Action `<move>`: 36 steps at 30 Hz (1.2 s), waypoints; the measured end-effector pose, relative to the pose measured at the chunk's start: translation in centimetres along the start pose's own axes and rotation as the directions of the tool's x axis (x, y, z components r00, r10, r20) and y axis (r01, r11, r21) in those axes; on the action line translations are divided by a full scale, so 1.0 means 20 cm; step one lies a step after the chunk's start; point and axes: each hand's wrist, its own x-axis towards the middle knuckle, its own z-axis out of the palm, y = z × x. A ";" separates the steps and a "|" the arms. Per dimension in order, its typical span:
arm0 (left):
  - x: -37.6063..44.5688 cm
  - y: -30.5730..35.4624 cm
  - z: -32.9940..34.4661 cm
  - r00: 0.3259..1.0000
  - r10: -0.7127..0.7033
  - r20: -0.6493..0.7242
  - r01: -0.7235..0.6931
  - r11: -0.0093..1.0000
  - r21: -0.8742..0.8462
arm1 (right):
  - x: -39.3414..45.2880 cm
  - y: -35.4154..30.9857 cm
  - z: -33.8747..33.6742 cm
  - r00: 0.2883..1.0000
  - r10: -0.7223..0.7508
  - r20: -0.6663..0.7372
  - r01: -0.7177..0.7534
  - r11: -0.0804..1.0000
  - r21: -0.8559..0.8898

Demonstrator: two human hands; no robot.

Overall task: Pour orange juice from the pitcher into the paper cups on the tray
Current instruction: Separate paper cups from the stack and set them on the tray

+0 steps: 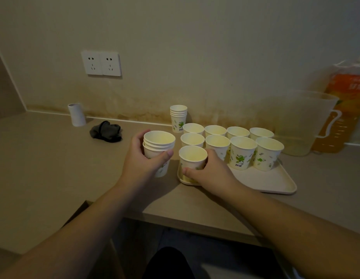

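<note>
Nearest me, my right hand (210,170) grips one empty paper cup (192,161) at the tray (276,183) corner; my left hand (144,158) holds a nested stack (159,146). Setup step: cups are unfilled. Next, release both and reach the pitcher (302,121), far right on the table (54,158).

White cups (243,153) — green leaf print — cream tray (276,182).

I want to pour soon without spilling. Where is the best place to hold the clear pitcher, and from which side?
Take the pitcher by its handle; this faces right, toward the juice bottle. Come from the right with the right hand. The handle suits a grip better than the wide body.
</note>
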 end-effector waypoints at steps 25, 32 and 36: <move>0.08 0.37 0.06 0.948 0.138 0.287 -0.217 0.940 0.263 | 0.00 -0.32 -0.41 0.979 -0.158 0.132 0.143 0.983 0.116; 0.06 0.47 0.14 0.907 0.218 0.360 -0.338 0.887 0.316 | -0.02 -0.33 -0.44 0.965 -0.194 0.174 0.158 0.967 0.202; 0.05 0.48 0.16 0.906 0.216 0.363 -0.339 0.885 0.319 | -0.02 -0.32 -0.46 0.965 -0.210 0.160 0.167 0.955 0.243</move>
